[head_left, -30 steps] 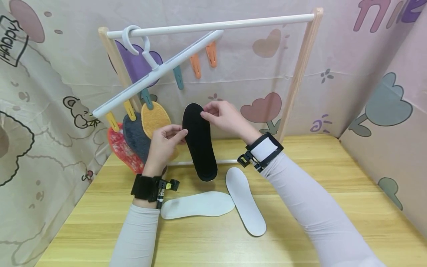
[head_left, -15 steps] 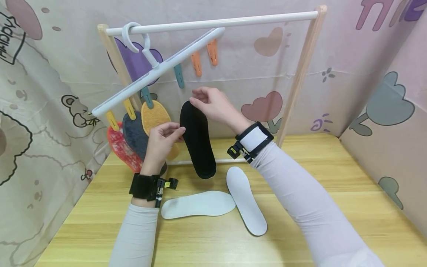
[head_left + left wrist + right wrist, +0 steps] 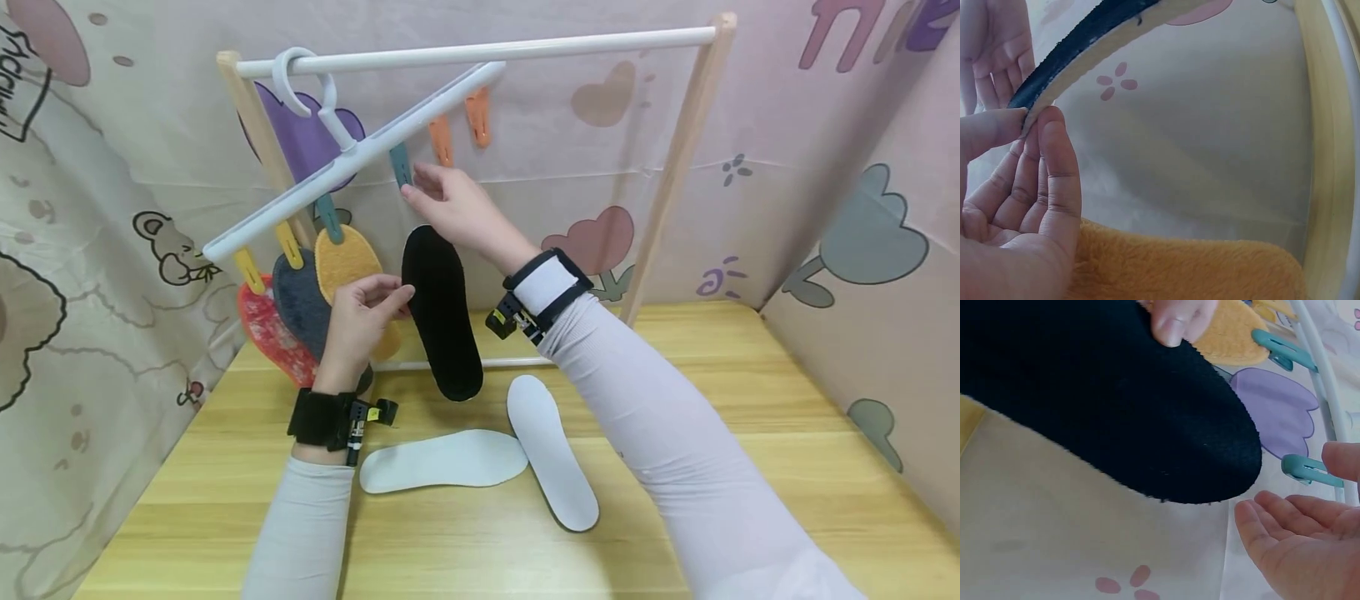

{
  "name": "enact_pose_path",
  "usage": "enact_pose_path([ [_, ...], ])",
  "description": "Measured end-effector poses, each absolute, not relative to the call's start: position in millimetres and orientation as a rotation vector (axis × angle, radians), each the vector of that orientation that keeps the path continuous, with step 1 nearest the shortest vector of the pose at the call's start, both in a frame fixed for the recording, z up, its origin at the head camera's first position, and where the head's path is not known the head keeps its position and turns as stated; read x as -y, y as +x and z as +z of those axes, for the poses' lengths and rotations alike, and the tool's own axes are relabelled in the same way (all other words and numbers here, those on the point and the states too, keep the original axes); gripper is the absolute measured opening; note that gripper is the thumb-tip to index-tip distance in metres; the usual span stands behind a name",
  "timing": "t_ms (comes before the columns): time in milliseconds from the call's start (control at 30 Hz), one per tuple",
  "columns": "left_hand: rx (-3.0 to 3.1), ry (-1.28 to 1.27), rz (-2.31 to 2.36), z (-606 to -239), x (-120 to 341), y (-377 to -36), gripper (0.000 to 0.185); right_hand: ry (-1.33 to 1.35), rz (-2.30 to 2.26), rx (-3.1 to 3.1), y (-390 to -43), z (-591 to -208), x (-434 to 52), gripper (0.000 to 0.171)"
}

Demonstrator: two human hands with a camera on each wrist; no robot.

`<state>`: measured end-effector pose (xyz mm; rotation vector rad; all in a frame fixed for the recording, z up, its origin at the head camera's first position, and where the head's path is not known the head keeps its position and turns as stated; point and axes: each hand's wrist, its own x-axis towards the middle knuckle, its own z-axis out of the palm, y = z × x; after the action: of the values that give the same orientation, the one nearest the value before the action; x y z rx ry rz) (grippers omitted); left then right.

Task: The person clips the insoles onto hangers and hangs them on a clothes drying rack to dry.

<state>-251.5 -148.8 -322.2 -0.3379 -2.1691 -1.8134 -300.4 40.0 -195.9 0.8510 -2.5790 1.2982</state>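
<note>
My left hand pinches the side edge of a black insole between thumb and fingers, holding it nearly upright below the hanger. The left wrist view shows the insole's pale underside. Just above the insole's rounded top, my right hand is at a teal clip on the white hanger. In the right wrist view its fingers are extended, thumb apart, beside the teal clip, holding nothing. Whether they touch the clip I cannot tell.
Red, grey and yellow insoles hang from clips on the hanger's left. Two orange clips hang further right. The hanger hooks over a rack bar. Two white insoles lie on the wooden table.
My right hand has let go of the black insole's upper edge and moved up and left to the teal clip. The left hand keeps hold of the insole, nearly in place.
</note>
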Motion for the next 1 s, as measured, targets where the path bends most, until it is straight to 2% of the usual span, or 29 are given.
enact_pose_path([
  [333, 2.182, -0.362, -1.755, -323.0, 149.8, -254.0, 0.022, 0.843, 1.434, 2.553, -302.9, -190.4, -31.3, 0.060],
  [700, 2.206, -0.356, -1.743, -315.3, 151.9, -255.6, 0.025, 0.826, 1.529, 2.478, -305.4, -189.0, -25.9, 0.050],
  [1000, 2.198, -0.383, -1.717, -309.8, 151.1, -254.9, 0.023, 0.828, 1.571, 2.438, -304.1, -188.0, -25.1, 0.051],
])
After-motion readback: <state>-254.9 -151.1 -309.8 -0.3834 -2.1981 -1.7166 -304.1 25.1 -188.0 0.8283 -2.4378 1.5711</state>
